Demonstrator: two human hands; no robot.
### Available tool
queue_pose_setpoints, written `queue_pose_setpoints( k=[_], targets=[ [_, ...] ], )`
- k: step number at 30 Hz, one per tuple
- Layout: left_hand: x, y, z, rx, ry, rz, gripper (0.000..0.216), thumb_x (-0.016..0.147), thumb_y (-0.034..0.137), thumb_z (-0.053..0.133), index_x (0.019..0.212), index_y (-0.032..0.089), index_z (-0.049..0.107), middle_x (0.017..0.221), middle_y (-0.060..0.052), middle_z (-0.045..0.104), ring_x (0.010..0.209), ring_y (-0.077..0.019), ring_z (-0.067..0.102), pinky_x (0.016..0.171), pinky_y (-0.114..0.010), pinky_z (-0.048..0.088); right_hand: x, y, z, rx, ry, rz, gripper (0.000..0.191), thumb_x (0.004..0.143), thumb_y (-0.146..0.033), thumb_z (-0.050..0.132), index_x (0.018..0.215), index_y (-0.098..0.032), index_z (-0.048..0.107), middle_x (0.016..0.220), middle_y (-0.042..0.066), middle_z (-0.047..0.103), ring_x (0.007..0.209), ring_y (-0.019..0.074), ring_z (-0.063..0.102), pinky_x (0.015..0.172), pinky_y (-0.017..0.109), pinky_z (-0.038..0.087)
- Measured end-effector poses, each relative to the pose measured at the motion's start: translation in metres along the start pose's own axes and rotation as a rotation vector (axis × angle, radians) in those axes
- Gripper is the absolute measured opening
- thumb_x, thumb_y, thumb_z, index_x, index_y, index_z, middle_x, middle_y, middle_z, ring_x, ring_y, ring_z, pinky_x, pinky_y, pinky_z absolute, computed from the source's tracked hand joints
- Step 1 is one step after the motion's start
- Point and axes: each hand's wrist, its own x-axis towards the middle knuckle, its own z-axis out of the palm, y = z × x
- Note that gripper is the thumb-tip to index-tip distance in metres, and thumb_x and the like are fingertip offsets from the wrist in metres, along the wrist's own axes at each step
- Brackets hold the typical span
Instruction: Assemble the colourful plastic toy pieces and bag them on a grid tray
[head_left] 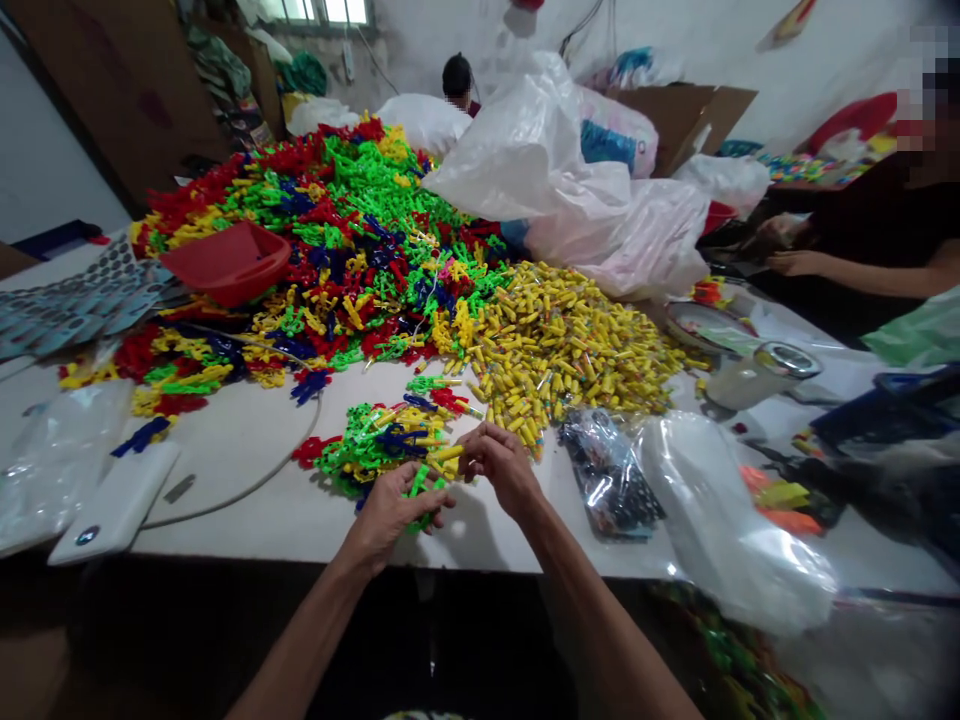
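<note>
My left hand (388,508) is closed around a green plastic toy piece (427,488) near the table's front edge. Just to its right, my right hand (504,466) pinches a small yellow tube (448,453), whose end points toward the green piece. I cannot tell whether the two parts touch. Behind my left hand lies a small heap of toy pieces (358,440) in green, blue, yellow and red, some with yellow tubes on them. Farther back spreads a pile of loose yellow tubes (570,345).
A large mound of coloured toy pieces (360,220) carries a red scoop (229,262). Left are a white device (116,505), a cable and printed cards (75,300). Right are packets (611,470), clear bags (727,510) and a can (765,375). Two other people sit beyond.
</note>
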Motion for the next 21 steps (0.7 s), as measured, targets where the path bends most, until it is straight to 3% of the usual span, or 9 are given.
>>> queue_pose_setpoints(
  k=[3,7,13,21],
  targets=[
    [-0.002,0.001,-0.003,-0.040,-0.035,0.022,0.021,0.063,0.020,0.061,0.080,0.014,0.052,0.070,-0.003,0.065,0.050,-0.0109,0.056,0.045,-0.022,0.041,-0.008,-0.004,0.000,-0.021,-0.131,0.022,0.006,0.065,-0.019,0.058,0.062,-0.016,0.054,0.045,-0.004,0.055,0.039,0.0089,0.050,0.040,0.019,0.038],
    [-0.004,0.003,-0.010,-0.030,-0.108,-0.012,0.012,0.057,0.016,0.052,0.069,0.013,0.053,0.053,-0.001,0.058,0.043,-0.0125,0.053,0.041,-0.023,0.040,-0.014,-0.005,-0.008,-0.083,-0.299,0.095,0.006,0.068,-0.020,0.059,0.067,-0.014,0.060,0.057,0.001,0.064,0.042,0.0083,0.053,0.043,0.019,0.043],
    [-0.003,0.002,-0.012,0.026,-0.130,-0.064,0.011,0.058,0.021,0.058,0.064,0.012,0.056,0.048,-0.003,0.059,0.042,-0.0112,0.050,0.042,-0.022,0.038,-0.014,0.004,-0.011,-0.075,-0.320,0.115,0.012,0.067,-0.017,0.060,0.074,-0.011,0.068,0.053,0.000,0.062,0.038,0.0059,0.048,0.039,0.017,0.038],
    [-0.004,-0.004,-0.018,0.070,-0.181,-0.042,0.027,0.062,0.033,0.072,0.074,0.011,0.063,0.054,0.001,0.055,0.046,-0.0080,0.047,0.043,-0.020,0.034,-0.018,0.003,-0.018,-0.076,-0.402,0.152,0.021,0.067,-0.024,0.070,0.084,-0.012,0.072,0.061,0.003,0.067,0.051,0.0098,0.059,0.055,0.022,0.048]
  ],
)
